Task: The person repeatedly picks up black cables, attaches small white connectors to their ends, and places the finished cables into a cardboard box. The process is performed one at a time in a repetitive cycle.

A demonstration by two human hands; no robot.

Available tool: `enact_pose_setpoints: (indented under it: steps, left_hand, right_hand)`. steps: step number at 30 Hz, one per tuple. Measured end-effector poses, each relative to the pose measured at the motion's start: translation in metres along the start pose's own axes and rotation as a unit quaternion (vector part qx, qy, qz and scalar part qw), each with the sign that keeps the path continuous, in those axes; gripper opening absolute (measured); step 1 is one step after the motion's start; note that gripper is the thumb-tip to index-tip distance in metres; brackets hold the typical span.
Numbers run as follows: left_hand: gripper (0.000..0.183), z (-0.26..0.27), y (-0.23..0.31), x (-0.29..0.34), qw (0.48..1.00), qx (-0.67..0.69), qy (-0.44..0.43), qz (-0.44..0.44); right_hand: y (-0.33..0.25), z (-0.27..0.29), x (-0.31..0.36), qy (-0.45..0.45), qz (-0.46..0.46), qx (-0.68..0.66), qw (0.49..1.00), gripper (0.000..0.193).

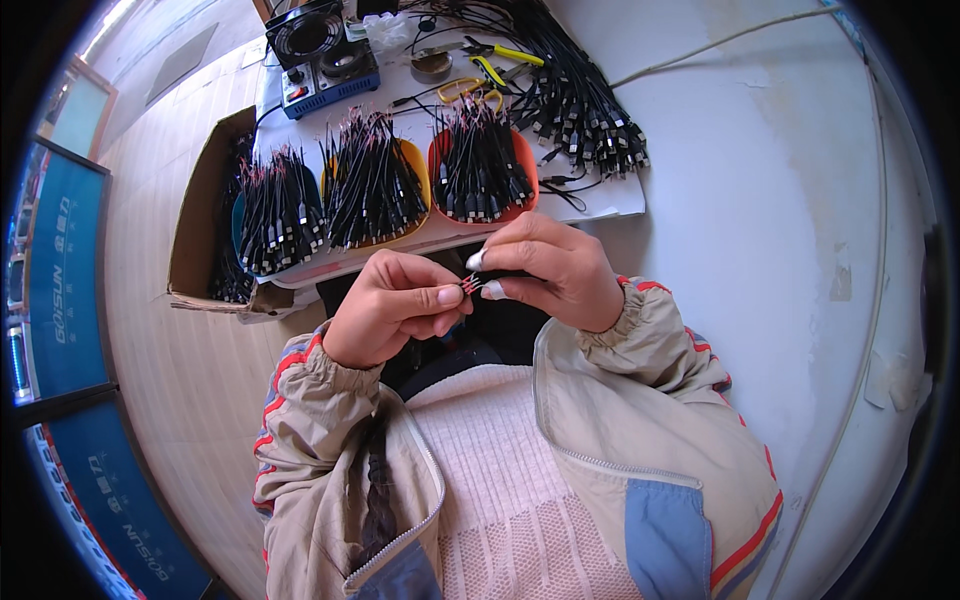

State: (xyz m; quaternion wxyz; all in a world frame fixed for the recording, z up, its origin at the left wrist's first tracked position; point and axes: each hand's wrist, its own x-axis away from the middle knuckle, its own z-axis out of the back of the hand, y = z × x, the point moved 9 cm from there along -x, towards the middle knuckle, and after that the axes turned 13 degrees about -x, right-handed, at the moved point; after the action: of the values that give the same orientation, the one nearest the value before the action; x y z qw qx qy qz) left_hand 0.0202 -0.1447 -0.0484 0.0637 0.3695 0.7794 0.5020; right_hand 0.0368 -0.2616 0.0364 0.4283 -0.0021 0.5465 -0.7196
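Note:
In front of my chest, both hands meet over the thin red and white wire ends [470, 285] of a black cable. My left hand [395, 305] is closed, pinching the wires between thumb and forefinger. From the other side comes my right hand [565, 270], with white coverings on its thumb and forefinger tips. Those two tips bracket the same wires in a pinch; the exact contact is too small to make out. Beyond the hands stand a red tub [532, 160], a yellow tub [424, 175] and a blue tub [237, 222], each packed with short black cables, plugs toward me.
A cardboard box [195, 225] of cables adjoins the blue tub. Behind are a blue device with a fan [335, 90], a metal tin [432, 68], yellow-handled scissors [458, 90] and cutters [520, 55]. Many USB cables [585, 110] are heaped at back right. A white wall [760, 250] rises on the right.

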Motion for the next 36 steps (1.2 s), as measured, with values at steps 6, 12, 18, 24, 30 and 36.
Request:
enact_pose_setpoints:
  steps: [6, 12, 18, 24, 30, 36]
  left_hand:
    - [0.014, -0.011, 0.005, 0.003, 0.999, -0.038, 0.002, -0.004]
    - [0.016, -0.056, 0.056, 0.040, 0.661, -0.631, 0.213, -0.345]
    - [0.012, -0.061, 0.056, 0.050, 0.650, -0.622, 0.259, -0.352]
    - [0.006, -0.034, 0.047, 0.039, 0.813, -0.469, 0.245, -0.245]
    - [0.019, -0.054, 0.050, 0.041, 0.676, -0.595, 0.235, -0.366]
    - [0.025, -0.068, 0.048, 0.045, 0.589, -0.653, 0.210, -0.427]
  right_hand:
    - [-0.018, -0.002, 0.002, -0.009, 0.059, 0.036, 0.998, 0.024]
    - [0.030, -0.013, 0.030, 0.033, -0.260, -0.222, 0.939, 0.009]
    - [0.041, -0.029, 0.052, 0.077, -0.356, -0.459, 0.810, 0.019]
    - [-0.025, 0.003, 0.022, 0.069, 0.023, 0.066, 0.995, 0.025]
    - [0.001, -0.005, 0.024, 0.007, -0.086, -0.006, 0.996, 0.015]
    - [0.048, -0.049, 0.059, 0.063, -0.424, -0.626, 0.652, 0.012]
